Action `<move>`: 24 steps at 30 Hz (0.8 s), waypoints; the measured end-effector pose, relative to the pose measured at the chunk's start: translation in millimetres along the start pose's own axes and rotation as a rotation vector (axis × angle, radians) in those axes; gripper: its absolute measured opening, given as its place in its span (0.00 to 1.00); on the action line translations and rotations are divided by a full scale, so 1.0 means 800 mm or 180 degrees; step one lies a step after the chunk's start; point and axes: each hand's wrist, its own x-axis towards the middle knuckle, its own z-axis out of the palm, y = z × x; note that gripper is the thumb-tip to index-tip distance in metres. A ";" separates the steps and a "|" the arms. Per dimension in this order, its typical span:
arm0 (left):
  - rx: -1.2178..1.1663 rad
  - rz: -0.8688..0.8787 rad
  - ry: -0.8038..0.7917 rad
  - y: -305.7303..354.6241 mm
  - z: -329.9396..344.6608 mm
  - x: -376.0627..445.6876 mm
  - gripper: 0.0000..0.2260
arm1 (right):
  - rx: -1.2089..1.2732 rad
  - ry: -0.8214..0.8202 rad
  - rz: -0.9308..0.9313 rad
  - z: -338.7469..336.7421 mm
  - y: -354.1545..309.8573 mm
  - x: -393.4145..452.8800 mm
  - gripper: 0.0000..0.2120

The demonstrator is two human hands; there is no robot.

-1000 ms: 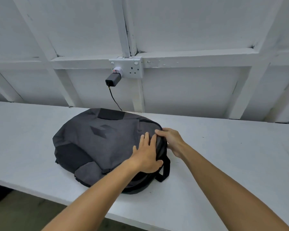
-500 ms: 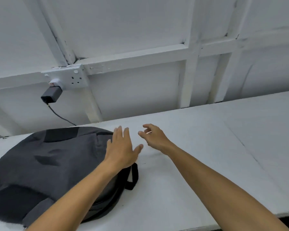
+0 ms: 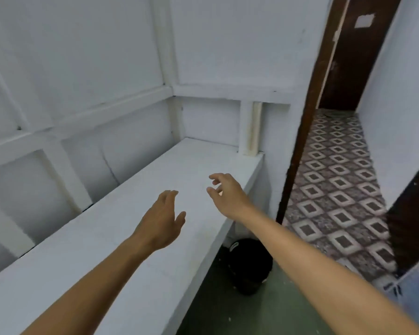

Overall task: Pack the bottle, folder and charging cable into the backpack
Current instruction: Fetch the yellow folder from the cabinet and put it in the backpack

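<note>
My left hand hovers above the white bench with its fingers apart and nothing in it. To its right, near the bench's front edge, my right hand hangs with loosely curled fingers, also holding nothing. The backpack, bottle, folder and charging cable are out of view.
The bench ends at a white wall corner. A black rounded object lies on the green floor under the bench's right end. A dark door frame opens onto a corridor with patterned tiles.
The view has swung far to the right. The backpack and wall socket have left the frame. Both hands came off the backpack and now float over the bare bench.
</note>
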 end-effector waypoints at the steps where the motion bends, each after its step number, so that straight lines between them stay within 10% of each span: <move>1: -0.0048 0.0195 -0.0096 0.042 0.013 0.025 0.29 | -0.0084 0.0163 0.0077 -0.043 0.031 0.000 0.18; 16: -0.0331 0.2645 -0.1235 0.578 0.194 0.179 0.30 | -0.1772 0.2064 0.1350 -0.492 0.289 -0.163 0.16; 24: -0.0169 0.4038 -0.1669 0.750 0.273 0.157 0.18 | -0.3702 0.4152 0.0538 -0.578 0.312 -0.260 0.05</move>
